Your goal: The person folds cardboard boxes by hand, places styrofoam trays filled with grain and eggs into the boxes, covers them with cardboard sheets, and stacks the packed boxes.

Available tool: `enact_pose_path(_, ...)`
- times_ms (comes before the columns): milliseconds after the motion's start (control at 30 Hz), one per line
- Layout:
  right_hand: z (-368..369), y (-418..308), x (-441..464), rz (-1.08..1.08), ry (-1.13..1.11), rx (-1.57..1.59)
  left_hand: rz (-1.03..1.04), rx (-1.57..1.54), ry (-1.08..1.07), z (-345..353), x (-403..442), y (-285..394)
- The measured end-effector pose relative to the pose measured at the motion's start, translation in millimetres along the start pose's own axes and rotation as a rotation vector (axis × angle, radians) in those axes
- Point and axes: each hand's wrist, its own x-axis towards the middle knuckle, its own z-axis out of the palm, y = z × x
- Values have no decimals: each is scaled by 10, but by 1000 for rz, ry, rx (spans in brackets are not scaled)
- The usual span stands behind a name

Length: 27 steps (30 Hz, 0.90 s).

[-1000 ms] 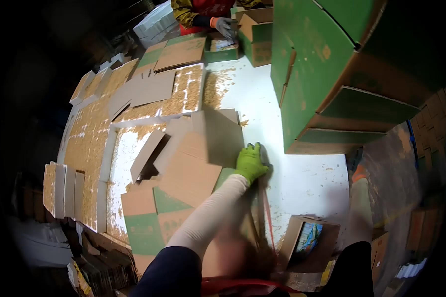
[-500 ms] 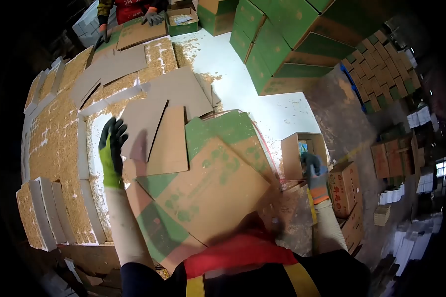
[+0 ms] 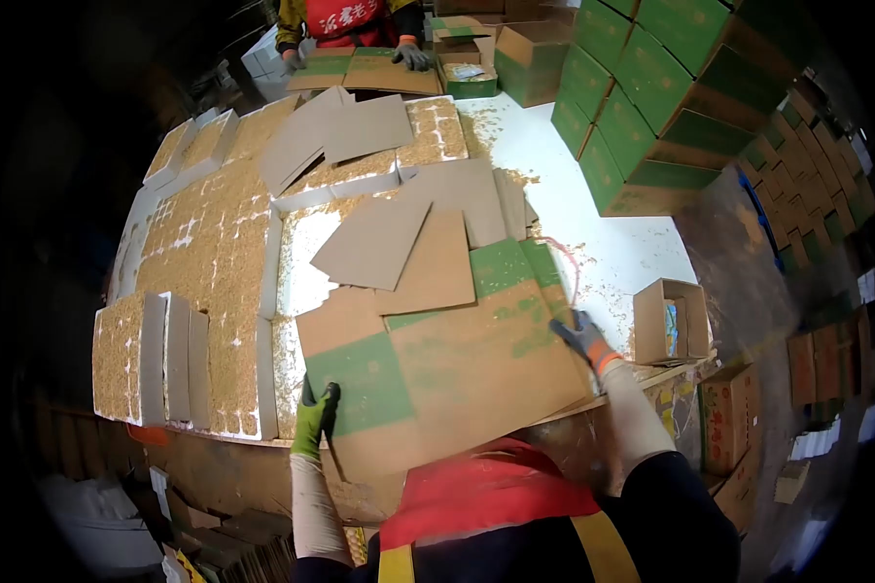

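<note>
A flattened cardboard box, brown with green printed panels, lies across the front of the white table before me. My left hand, in a green and dark glove, grips its left edge with the thumb on top. At its right edge, my right hand, in a grey glove with an orange cuff, is closed on the board; some fingertips are hidden. Just beyond it, plain cardboard sheets overlap one another. A small open carton with something blue inside stands to the right of my right hand.
White trays of yellowish grain-like material cover the table's left side. Green and brown boxes are stacked at the back right. Across the table, a co-worker's gloved hands rest on another flattened box. Crumbs dot the white tabletop.
My left hand has come down onto the flattened box's left edge. My right hand has left the small carton for the right edge, and the box has turned. The view has shifted.
</note>
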Motion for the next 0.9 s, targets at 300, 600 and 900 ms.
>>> enact_pose_path(300,-370,-475,-579,-426,696,-375,68,338,5,-996,940,-256)
enact_pose_path(600,-719,625,-741,72,478,-742,266,502,56,-842,755,-125)
enact_pose_path(900,-483,530,-1312,-93,-223,-1086,164,132,-2,-839,532,183)
